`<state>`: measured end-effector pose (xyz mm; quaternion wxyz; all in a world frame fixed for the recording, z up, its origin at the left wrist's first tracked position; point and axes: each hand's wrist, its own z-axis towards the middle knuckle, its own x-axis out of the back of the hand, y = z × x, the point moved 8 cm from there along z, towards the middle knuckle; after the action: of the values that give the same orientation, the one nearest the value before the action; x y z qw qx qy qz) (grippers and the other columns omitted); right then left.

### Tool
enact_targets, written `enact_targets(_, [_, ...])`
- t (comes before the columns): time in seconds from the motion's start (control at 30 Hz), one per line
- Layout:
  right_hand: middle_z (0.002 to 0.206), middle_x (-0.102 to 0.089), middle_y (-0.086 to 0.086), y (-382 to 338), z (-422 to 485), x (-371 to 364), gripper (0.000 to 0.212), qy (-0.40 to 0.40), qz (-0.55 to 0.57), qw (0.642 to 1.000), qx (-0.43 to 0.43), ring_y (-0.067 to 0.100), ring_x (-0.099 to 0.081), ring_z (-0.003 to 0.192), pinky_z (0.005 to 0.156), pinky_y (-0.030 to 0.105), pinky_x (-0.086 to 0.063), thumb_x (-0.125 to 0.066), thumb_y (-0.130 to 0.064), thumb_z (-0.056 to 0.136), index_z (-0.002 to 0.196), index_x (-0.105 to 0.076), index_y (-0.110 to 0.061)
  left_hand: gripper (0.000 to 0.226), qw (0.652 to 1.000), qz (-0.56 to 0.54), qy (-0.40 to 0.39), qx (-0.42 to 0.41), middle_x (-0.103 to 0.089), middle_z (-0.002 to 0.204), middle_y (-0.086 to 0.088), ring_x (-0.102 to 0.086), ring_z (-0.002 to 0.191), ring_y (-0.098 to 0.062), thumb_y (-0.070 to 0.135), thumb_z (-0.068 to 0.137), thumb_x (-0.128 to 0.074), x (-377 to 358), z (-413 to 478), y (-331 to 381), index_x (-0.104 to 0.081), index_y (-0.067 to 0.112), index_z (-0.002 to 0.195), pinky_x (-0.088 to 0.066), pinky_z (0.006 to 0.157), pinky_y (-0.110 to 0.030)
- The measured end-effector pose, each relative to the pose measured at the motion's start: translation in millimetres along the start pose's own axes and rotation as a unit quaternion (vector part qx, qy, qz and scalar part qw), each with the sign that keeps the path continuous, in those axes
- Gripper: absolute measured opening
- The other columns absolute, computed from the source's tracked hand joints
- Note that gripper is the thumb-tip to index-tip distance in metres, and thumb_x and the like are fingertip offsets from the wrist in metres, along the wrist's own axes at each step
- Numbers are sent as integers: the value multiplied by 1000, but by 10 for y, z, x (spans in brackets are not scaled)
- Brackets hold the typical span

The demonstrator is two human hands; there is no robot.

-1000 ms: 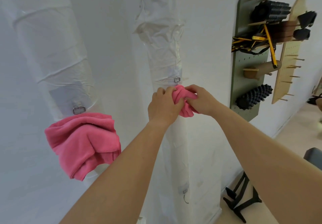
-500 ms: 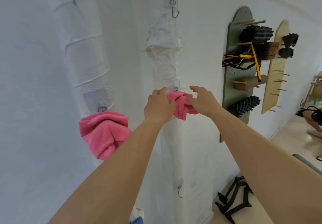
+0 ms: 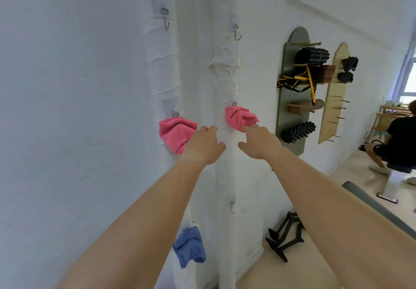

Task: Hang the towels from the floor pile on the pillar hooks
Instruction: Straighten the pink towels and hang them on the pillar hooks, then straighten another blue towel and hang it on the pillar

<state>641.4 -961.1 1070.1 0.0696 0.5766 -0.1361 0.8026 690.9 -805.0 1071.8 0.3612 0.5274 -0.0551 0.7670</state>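
Observation:
A bunched pink towel (image 3: 240, 118) hangs from a middle hook on the right white pillar (image 3: 227, 176). My right hand (image 3: 258, 141) is just below it with fingers extended, the fingertips at the towel's lower edge. My left hand (image 3: 206, 146) hovers with relaxed fingers beside the pillar, holding nothing. Another pink towel (image 3: 176, 132) hangs from a hook on the left pillar (image 3: 163, 68), and a blue towel (image 3: 190, 246) hangs lower on that pillar. Bare hooks show at the upper left (image 3: 166, 24), upper right (image 3: 236, 34) and low on the right pillar (image 3: 233, 206).
A green pegboard (image 3: 292, 90) and a wooden pegboard (image 3: 333, 93) with exercise gear hang on the wall to the right. Black push-up stands (image 3: 283, 239) lie on the floor by the wall. A person (image 3: 396, 140) sits at far right near a grey bench (image 3: 371, 203).
Both hands have let go of the pink towel and dropped back slightly; it now hangs on the hook by itself. The view has tilted up and pulled back, showing more hooks and the blue towel.

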Motion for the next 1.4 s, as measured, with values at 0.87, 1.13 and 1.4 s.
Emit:
enact_targets(0.87, [142, -48, 10, -3042, -4227, -851, 52, -113, -26, 983, 139, 33, -45, 129, 100, 46, -45, -49, -34, 93, 143, -45, -20, 56, 980, 25, -141, 136, -44, 144, -10, -51, 124, -32, 35, 97, -52, 906, -4912, -1664, -40, 15, 147, -49, 96, -47])
enact_targets(1.13, [131, -52, 10, -3202, -6164, -2974, 43, -307, -28, 940, 147, 33, -50, 120, 91, 45, -44, -50, -38, 91, 131, -52, -20, 51, 936, 21, -266, 229, -50, 133, -12, -51, 121, -33, 32, 92, -56, -444, -7237, -2368, -47, 15, 139, -48, 93, -44])
enact_targets(1.4, [141, -47, 11, -3222, -7956, -4792, 51, -445, -4, 890, 101, 33, -47, 128, 102, 45, -44, -51, -36, 94, 142, -44, -19, 54, 868, -7, -391, 308, -47, 135, -13, -50, 120, -35, 27, 91, -59, -1655, -9737, -3058, -42, 12, 140, -50, 93, -48])
